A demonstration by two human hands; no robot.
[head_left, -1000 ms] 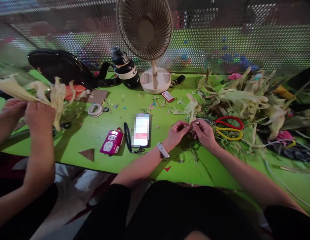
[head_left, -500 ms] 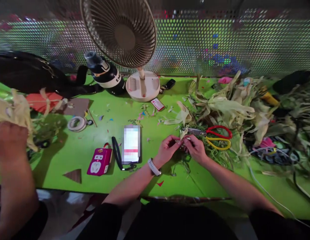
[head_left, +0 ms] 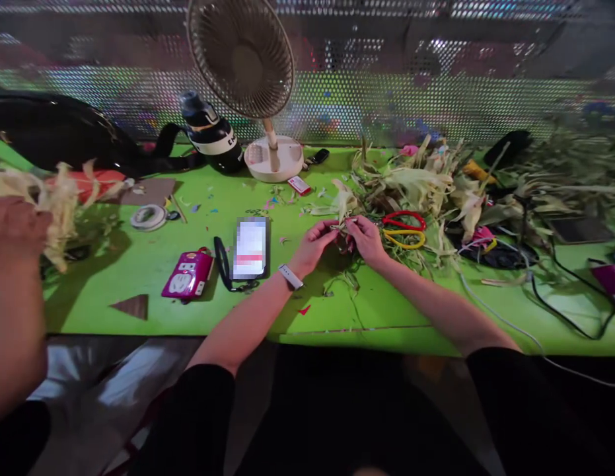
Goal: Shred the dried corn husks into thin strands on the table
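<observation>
Both hands have shifted slightly left. Head view: left hand (head_left: 314,243) and right hand (head_left: 365,238) pinch a small husk strip (head_left: 345,222) between fingertips, its long axis roughly left-right, above the green worktop (head_left: 153,277), beside scissors (head_left: 404,229).

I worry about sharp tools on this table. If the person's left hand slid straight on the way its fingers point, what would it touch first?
The left hand points right, at the right hand and the husk strip both pinch. It would likely meet those first; the scissors lie farther on, though depth is unclear.

Phone screen (head_left: 250,248) blurred out
</observation>
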